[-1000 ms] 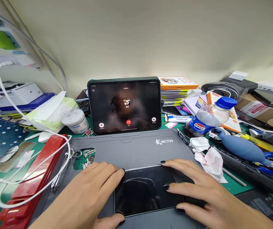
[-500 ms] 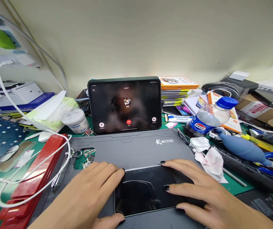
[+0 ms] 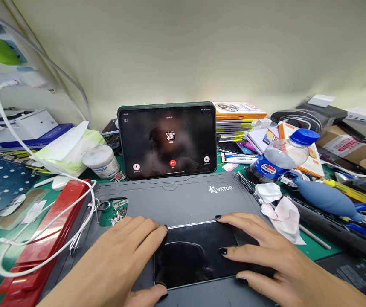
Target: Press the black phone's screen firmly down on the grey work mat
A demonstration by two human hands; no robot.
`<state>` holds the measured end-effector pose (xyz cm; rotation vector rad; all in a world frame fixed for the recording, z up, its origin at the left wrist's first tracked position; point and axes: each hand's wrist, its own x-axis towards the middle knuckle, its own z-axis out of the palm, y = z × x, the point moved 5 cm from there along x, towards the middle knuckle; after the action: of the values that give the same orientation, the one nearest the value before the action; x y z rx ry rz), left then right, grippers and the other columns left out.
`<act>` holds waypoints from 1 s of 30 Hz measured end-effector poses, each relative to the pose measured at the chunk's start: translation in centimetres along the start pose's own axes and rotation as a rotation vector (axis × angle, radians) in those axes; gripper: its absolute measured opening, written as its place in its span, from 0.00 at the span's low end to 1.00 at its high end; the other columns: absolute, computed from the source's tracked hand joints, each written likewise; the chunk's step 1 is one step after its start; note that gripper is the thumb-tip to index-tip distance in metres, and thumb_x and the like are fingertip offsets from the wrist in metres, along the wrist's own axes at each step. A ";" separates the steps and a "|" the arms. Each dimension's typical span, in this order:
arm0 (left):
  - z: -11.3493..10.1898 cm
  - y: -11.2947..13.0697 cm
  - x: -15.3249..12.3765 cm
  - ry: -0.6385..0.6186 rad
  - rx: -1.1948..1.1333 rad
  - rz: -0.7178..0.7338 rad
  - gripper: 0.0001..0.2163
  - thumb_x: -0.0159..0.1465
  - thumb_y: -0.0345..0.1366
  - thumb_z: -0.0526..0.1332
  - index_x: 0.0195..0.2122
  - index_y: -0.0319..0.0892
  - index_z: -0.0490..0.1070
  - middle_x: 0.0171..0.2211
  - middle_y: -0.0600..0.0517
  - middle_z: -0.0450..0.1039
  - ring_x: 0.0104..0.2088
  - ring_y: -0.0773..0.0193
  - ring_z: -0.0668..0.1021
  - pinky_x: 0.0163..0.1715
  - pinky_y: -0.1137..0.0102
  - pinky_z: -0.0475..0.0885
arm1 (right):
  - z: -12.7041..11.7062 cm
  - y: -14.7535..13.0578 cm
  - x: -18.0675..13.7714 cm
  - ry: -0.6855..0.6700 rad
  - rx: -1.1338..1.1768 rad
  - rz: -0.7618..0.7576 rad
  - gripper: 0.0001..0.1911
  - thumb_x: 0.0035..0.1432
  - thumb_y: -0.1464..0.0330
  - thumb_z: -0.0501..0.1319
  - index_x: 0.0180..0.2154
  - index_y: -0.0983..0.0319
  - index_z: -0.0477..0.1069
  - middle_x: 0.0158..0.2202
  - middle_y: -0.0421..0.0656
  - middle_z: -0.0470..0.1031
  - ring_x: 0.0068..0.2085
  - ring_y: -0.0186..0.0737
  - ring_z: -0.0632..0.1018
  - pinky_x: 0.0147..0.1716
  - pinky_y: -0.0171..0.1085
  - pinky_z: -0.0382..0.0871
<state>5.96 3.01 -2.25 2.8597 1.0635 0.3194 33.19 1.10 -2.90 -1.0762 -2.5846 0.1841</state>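
A black smartphone with a thin silver edge lies flat on the grey work mat, its dark glass facing up. My left hand clasps its left end, fingers at the far edge and thumb at the near edge. At the right end, my right hand spans the phone: one fingertip meets the far edge, another rests on the glass, and the thumb is by the near edge. The phone's right end is partly hidden under this hand.
Beyond the mat stands a tablet with a call screen. Left are a white cable, a red tool and a jar. To the right are a Pepsi bottle, crumpled tissues and a blue air blower.
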 end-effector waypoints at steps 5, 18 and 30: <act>-0.1 -0.1 0.0 0.006 0.000 -0.005 0.24 0.57 0.40 0.73 0.54 0.47 0.71 0.47 0.53 0.80 0.44 0.56 0.83 0.46 0.64 0.80 | 0.1 0.1 0.1 -0.005 0.001 0.010 0.11 0.64 0.63 0.64 0.47 0.51 0.82 0.60 0.50 0.77 0.58 0.51 0.80 0.48 0.47 0.82; 0.1 0.0 0.0 -0.037 -0.005 -0.007 0.23 0.58 0.38 0.72 0.55 0.47 0.71 0.47 0.51 0.80 0.44 0.55 0.83 0.45 0.63 0.80 | 0.2 0.3 -0.1 -0.019 0.101 0.049 0.12 0.63 0.65 0.65 0.47 0.51 0.82 0.60 0.49 0.77 0.59 0.50 0.79 0.53 0.47 0.79; 2.1 -1.1 -0.7 0.070 0.049 0.059 0.29 0.62 0.55 0.70 0.59 0.47 0.69 0.51 0.50 0.81 0.47 0.55 0.83 0.50 0.68 0.78 | -0.2 -0.2 0.0 -0.117 0.088 0.111 0.12 0.62 0.65 0.66 0.47 0.50 0.82 0.61 0.49 0.76 0.61 0.53 0.78 0.55 0.49 0.78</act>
<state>5.19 3.36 -4.54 2.9481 1.0137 0.4056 33.12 0.95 -2.69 -1.2099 -2.5928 0.3957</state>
